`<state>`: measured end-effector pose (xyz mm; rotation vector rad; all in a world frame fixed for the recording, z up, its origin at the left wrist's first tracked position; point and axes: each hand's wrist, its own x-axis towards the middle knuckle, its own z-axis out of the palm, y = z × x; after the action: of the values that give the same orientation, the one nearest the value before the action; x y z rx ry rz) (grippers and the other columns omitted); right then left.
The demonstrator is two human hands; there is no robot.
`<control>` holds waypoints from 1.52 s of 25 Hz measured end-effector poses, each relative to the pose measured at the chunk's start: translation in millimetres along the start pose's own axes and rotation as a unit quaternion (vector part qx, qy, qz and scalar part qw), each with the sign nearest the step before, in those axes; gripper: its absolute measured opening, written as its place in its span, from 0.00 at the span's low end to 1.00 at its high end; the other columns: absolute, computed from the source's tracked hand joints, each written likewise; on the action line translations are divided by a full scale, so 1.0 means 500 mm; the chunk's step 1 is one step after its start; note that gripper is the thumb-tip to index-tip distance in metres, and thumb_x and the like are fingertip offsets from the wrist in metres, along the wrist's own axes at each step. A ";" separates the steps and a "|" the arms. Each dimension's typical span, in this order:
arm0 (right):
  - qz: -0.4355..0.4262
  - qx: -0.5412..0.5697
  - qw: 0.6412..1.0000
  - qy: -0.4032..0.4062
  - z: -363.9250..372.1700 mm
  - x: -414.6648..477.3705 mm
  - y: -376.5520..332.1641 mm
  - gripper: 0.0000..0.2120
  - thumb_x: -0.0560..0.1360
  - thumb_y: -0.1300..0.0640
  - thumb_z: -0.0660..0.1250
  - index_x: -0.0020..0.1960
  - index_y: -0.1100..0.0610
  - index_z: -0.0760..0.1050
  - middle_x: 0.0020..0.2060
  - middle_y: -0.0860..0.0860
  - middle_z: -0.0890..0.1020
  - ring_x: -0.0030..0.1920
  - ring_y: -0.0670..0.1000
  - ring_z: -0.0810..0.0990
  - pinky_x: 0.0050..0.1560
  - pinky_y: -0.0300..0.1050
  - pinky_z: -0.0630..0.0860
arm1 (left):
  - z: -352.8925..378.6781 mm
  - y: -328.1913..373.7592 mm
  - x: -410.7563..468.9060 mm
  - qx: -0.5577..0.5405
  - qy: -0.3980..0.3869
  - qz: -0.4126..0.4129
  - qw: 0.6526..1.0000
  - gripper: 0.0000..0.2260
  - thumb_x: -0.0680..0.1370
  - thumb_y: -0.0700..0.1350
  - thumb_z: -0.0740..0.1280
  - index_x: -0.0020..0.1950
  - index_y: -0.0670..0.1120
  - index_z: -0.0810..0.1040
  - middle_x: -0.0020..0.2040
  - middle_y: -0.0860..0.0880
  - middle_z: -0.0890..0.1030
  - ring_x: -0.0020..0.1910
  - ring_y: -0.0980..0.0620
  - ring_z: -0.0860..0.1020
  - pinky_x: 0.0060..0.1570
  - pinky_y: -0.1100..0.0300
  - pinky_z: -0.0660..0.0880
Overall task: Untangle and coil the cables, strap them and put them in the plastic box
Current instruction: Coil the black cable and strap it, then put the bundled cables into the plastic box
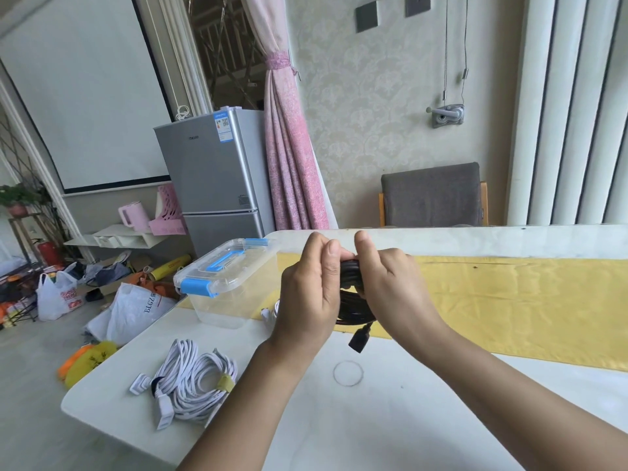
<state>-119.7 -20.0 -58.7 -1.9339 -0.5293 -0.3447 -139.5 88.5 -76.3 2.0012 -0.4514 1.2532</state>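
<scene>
Gripping black cable coil upright, both hands; plug dangling down.

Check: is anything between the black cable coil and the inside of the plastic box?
Yes: the clear lid sits closed on the plastic box, left of the black cable coil that the left hand and right hand hold. No other barrier shows.

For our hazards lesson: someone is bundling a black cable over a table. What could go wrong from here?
The left hand and right hand grip the black cable; no strap shows on it, so the coil may spring apart if either lets go.
The box has its lid on; opening it needs a free hand.
The white cables lie near the table edge and could slide off.
</scene>
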 end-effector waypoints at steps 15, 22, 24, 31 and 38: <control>0.021 0.310 0.939 -0.147 0.010 0.009 0.033 0.15 0.71 0.42 0.63 0.35 0.52 0.78 0.30 0.43 0.77 0.33 0.42 0.75 0.37 0.37 0.71 | 0.018 -0.046 0.023 -0.024 0.132 -0.148 0.980 0.14 0.82 0.47 0.54 0.37 0.50 0.69 0.31 0.57 0.73 0.32 0.60 0.72 0.36 0.64 0.69; 0.095 0.321 0.934 -0.121 0.039 0.020 0.102 0.07 0.77 0.55 0.66 0.46 0.59 0.78 0.36 0.53 0.79 0.38 0.50 0.80 0.45 0.46 0.81 | -0.025 -0.135 0.060 0.017 -0.054 -0.253 0.966 0.10 0.79 0.42 0.62 0.40 0.49 0.77 0.35 0.52 0.81 0.36 0.53 0.79 0.44 0.56 0.78; 0.137 0.331 0.927 -0.114 0.037 0.027 0.117 0.09 0.76 0.55 0.67 0.49 0.60 0.78 0.37 0.56 0.79 0.37 0.52 0.80 0.42 0.47 0.82 | -0.081 -0.193 0.071 0.129 -0.077 -0.249 0.957 0.03 0.77 0.41 0.66 0.46 0.46 0.79 0.41 0.50 0.81 0.42 0.50 0.80 0.50 0.55 0.76; 0.244 0.376 0.889 -0.097 0.041 0.040 0.171 0.12 0.76 0.55 0.67 0.49 0.64 0.77 0.35 0.54 0.77 0.33 0.53 0.78 0.32 0.42 0.80 | -0.263 -0.359 0.003 0.315 -0.236 -0.233 0.889 0.24 0.70 0.37 0.75 0.65 0.43 0.75 0.64 0.44 0.75 0.64 0.45 0.72 0.63 0.60 0.63; 0.298 0.423 0.849 -0.104 0.075 0.061 0.195 0.18 0.77 0.48 0.63 0.51 0.63 0.78 0.38 0.54 0.79 0.30 0.48 0.78 0.25 0.36 0.75 | -0.294 -0.380 -0.023 0.281 -0.140 -0.120 0.942 0.18 0.63 0.37 0.80 0.45 0.47 0.76 0.44 0.63 0.71 0.46 0.62 0.72 0.46 0.69 0.65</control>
<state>-43.8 -13.4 -136.1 -1.1658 -0.1345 0.4528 -119.1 323.7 -121.1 2.6397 0.0416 1.0163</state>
